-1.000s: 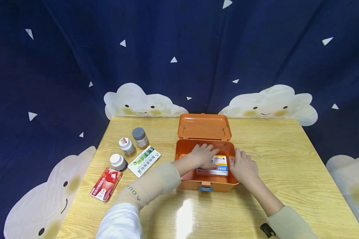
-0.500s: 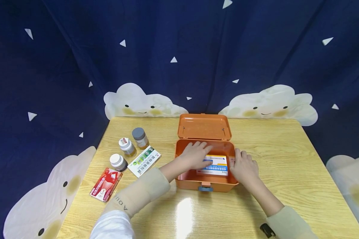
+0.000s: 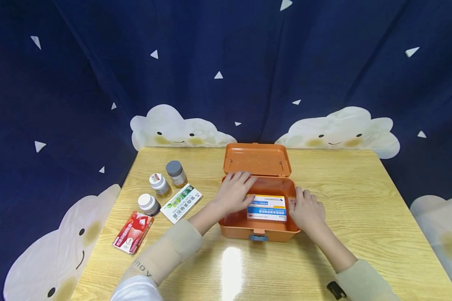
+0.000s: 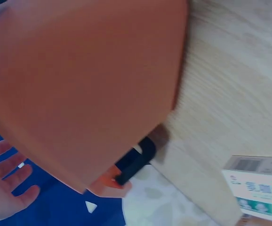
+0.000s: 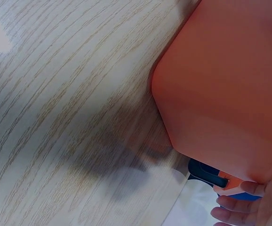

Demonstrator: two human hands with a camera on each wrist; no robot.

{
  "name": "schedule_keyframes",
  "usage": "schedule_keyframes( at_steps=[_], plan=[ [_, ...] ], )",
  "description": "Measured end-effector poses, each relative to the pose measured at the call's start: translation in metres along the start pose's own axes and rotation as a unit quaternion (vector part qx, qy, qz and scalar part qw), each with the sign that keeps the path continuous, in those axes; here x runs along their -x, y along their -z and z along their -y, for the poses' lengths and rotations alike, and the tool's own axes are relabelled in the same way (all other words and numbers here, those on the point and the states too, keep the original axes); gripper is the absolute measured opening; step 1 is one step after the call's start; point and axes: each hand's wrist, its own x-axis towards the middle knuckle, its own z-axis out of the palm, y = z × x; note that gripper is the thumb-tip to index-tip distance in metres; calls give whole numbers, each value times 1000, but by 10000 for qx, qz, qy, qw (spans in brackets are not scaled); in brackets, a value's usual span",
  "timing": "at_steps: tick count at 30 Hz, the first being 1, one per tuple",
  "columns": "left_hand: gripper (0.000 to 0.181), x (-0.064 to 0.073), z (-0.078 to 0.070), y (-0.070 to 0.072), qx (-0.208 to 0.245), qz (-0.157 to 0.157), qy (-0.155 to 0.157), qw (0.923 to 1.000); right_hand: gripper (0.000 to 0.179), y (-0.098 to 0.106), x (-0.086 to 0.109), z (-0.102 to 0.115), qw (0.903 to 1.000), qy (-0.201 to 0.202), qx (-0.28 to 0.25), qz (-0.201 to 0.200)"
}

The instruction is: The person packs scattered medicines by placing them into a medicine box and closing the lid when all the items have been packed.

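Observation:
An orange plastic box [image 3: 239, 231] stands on the table with its lid [image 3: 257, 159] tipped back. Inside it, toward the right, lies a white, blue and yellow medicine box [image 3: 266, 211]. My left hand [image 3: 233, 192] is over the box's left rim, fingers relaxed and spread, nothing held. In the left wrist view its fingers [image 4: 13, 176] show past the orange wall. My right hand [image 3: 309, 211] holds the right rim, thumb over the inner side. The right wrist view shows its fingers [image 5: 239, 207] beside the outer wall.
Left of the orange box lie a green-and-white medicine box [image 3: 182, 203] and a red medicine box [image 3: 133, 232]. Behind them stand two white-capped bottles [image 3: 160, 184] [image 3: 149, 204] and a grey-capped bottle [image 3: 176, 173]. A blue latch [image 3: 258, 238] sits on the orange box's front.
My left hand has drawn leftward from over the medicine box to the orange box's left rim, uncovering the medicine box. My right hand has stayed at the right rim.

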Motion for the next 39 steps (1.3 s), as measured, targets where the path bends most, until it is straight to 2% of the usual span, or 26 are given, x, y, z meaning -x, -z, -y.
schedule_keyframes(
  at_steps=[5,13,20,28,34,39],
  plan=[
    [50,8,13,-6,34,-636,36,9980,42,0,0,0,10000,9,13,16],
    [45,19,32,-16,223,-1191,433,9917,42,-1,0,-1,10000,23,32,32],
    [45,30,46,-21,645,-1656,892,9800,41,-1,0,-1,10000,24,6,31],
    [47,43,61,-34,870,-1889,1251,9701,41,-1,-1,-1,10000,27,10,63],
    [45,56,73,-49,801,-2173,1417,9624,43,0,-1,0,9999,-11,13,131],
    [44,67,81,-62,711,-2139,1633,9605,42,0,-1,0,10000,11,16,95]
  ],
)
